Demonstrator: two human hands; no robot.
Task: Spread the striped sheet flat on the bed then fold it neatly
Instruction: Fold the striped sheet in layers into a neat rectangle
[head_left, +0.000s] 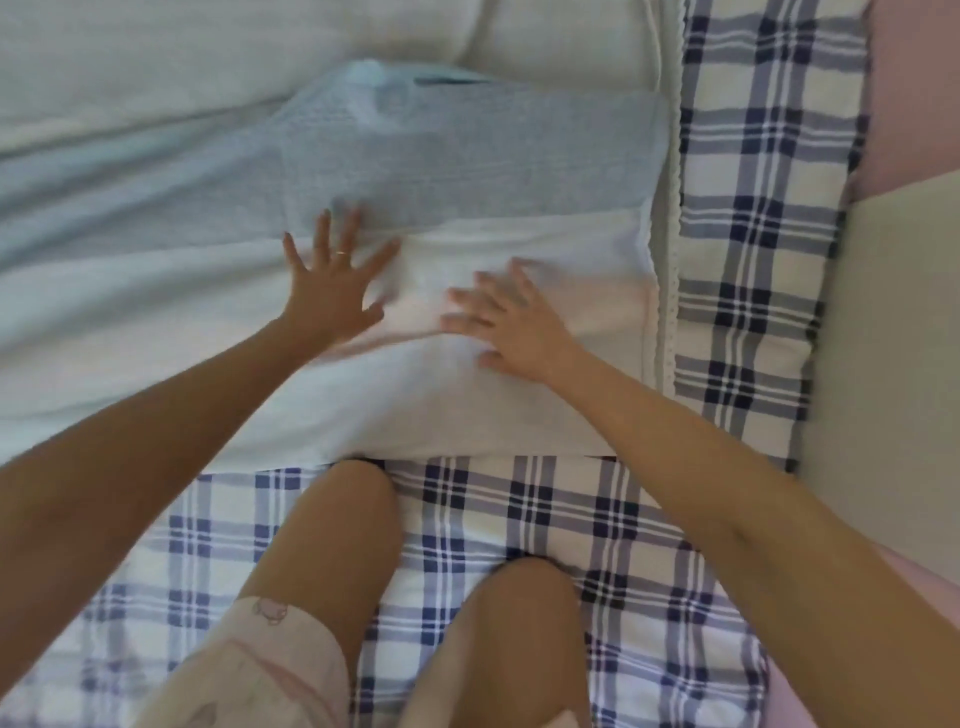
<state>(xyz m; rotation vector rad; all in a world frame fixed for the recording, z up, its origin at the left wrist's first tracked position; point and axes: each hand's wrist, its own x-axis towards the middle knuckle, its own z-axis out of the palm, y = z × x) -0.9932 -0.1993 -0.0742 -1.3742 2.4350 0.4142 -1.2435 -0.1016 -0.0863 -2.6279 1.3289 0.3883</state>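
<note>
A pale sheet with fine blue-grey stripes lies across the bed in front of me, its near part showing white and its far part blue-grey. My left hand rests flat on it with fingers spread wide, a ring on one finger. My right hand also lies palm down on the white part, a little to the right, fingers apart and blurred. Neither hand grips the cloth. The sheet's right edge runs straight, close to a lace trim.
A blue-and-white plaid cover lies under the sheet, showing at the right and under my knees. White bedding is bunched at the far side. A pink surface and a pale panel border the right.
</note>
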